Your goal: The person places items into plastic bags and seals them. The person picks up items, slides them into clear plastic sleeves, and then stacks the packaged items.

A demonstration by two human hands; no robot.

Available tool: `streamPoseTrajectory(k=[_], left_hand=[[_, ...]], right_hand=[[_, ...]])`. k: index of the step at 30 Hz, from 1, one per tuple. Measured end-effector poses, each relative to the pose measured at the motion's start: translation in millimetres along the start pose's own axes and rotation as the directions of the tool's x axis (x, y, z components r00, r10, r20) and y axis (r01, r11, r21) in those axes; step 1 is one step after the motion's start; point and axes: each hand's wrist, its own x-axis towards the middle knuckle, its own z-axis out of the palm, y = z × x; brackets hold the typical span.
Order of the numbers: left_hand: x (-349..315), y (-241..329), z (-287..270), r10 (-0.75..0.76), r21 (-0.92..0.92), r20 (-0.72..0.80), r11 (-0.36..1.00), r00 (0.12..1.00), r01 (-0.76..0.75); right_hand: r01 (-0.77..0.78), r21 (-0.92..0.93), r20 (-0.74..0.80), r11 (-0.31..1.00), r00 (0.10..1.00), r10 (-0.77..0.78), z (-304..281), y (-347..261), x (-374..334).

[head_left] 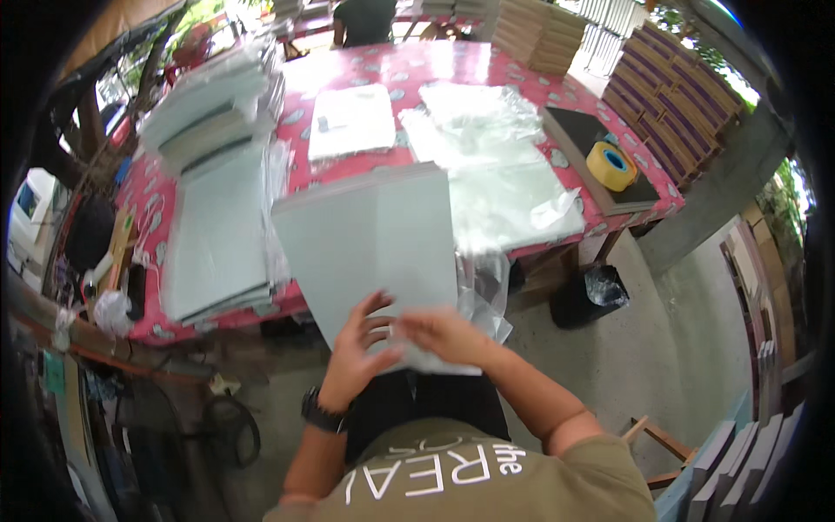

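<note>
A large pale grey sheet in a clear plastic sleeve [370, 239] leans over the table's near edge toward my body. My left hand [352, 352], with a dark watch on its wrist, is at the sheet's near end, fingers curved and apart, apparently holding nothing. Beside it, my right hand [444, 335] lies over the same end of the sheet, smeared by motion. Whether its fingers grip the plastic cannot be seen. Clear plastic sleeves [500, 196] lie in a loose pile to the right of the sheet.
Stacks of sleeved grey sheets [217, 230] cover the table's left side. A white packet [352, 122] lies farther back. Yellow tape [611, 165] rests on dark boards [578, 130] at right. A black bin [590, 296] stands on the floor. Bundled cartons [674, 96] rise behind; a person [365, 22] is beyond.
</note>
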Motion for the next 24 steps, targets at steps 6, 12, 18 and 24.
streamPoseTrajectory(k=[6,12,18,24], left_hand=[[21,9,9,-0.222,-0.149,-0.02,0.965,0.975,0.217],[22,7,11,-0.174,-0.289,-0.136,0.949,0.975,0.129],[20,-1,14,-0.264,-0.513,-0.178,0.847,0.948,0.14],[-2,-33,-50,-0.2,-0.399,0.443,0.829,0.874,0.392]], right_hand=[[-0.129,0.386,-0.294,0.913,0.921,0.254,-25,-35,25],[-0.178,0.4,-0.214,0.899,0.936,0.281,-20,-16,19],[-0.229,0.066,-0.284,0.971,0.929,0.238,-8,-29,19],[0.153,0.985,-0.165,0.082,0.974,0.158,-23,-18,9]])
